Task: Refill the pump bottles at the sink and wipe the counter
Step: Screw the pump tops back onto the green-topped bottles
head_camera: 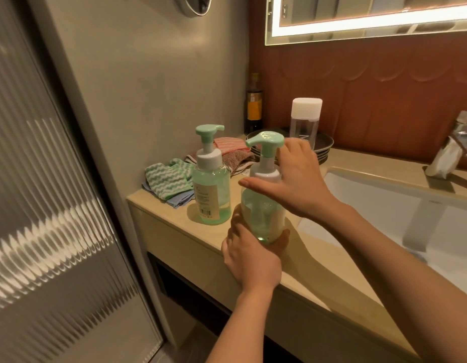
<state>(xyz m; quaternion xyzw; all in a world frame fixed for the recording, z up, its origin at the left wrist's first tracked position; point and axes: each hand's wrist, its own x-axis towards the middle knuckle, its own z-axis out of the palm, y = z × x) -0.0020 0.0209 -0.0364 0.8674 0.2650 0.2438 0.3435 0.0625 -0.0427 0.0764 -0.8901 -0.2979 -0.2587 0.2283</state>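
Note:
Two green pump bottles with mint pump heads are at the left end of the beige counter [174,229]. One bottle [211,189] stands on the counter, about half full. My left hand [250,255] grips the base of the other bottle [262,213], holding it above the counter edge. My right hand [292,179] is around its white collar just under the pump head, thumb stretched out to the left, fingers behind the neck. A tall clear bottle with a white cap [305,119] stands behind.
Folded cloths, green-striped [167,179], blue, brown and pink [227,145], lie by the wall. Dark stacked plates [324,148] and a dark bottle [254,106] sit at the back. The white sink basin [384,205] and a chrome tap [463,127] are to the right. A ribbed glass door is at left.

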